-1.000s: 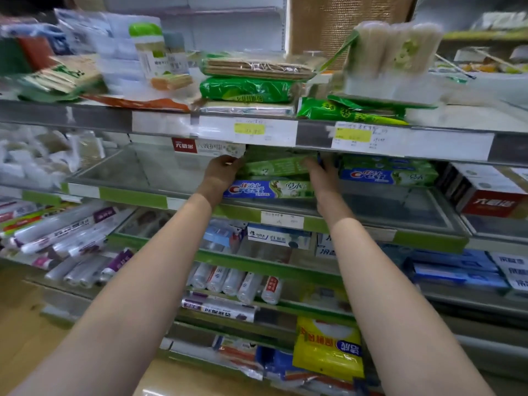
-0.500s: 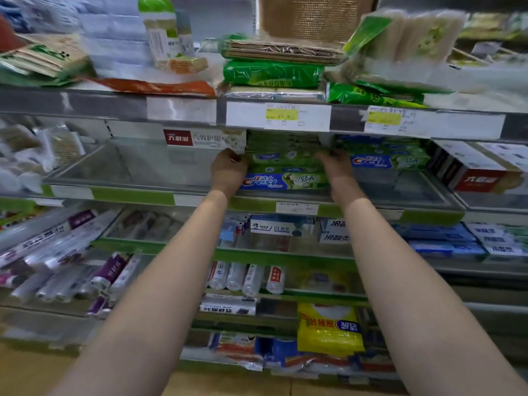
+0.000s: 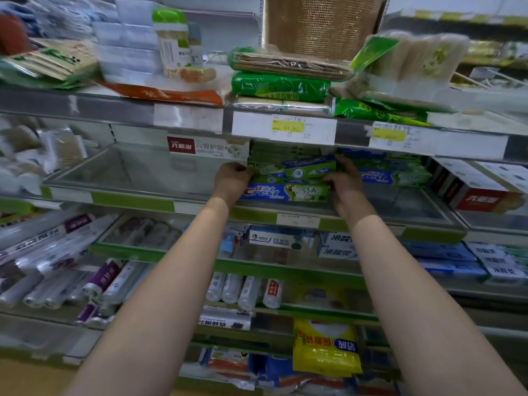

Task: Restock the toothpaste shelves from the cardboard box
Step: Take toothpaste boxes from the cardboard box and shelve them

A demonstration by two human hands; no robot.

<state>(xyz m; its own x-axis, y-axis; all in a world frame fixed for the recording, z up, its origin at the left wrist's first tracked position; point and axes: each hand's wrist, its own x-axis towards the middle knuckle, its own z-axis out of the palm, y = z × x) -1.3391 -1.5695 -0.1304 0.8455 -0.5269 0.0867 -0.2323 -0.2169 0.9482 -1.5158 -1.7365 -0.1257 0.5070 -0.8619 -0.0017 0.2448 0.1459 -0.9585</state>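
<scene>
Toothpaste boxes (image 3: 288,178), green and blue, sit stacked in the middle of the shelf (image 3: 137,197), under the price strip of the shelf above. The left hand (image 3: 232,178) grips the stack's left end with curled fingers; the right hand (image 3: 341,178) holds the right end, fingers bent around the upper boxes. The hands stand apart, with the stack clamped between them. The top box looks slightly tilted against the ones below it.

To do this step well, I would press both ends evenly so the boxes square up, then slide the stack back without lifting it, since there seems to be little room under the shelf above. Keep the bottom box's printed face forward and flush with the shelf lip. Let go one hand at a time, or the loose top box may skew.

Just right lies another toothpaste stack (image 3: 394,175), which seems to touch; the new one should line up with it. Red-and-white boxes (image 3: 483,192) sit far right. The shelf left of the hands has room for more. The cardboard box is not in view.
</scene>
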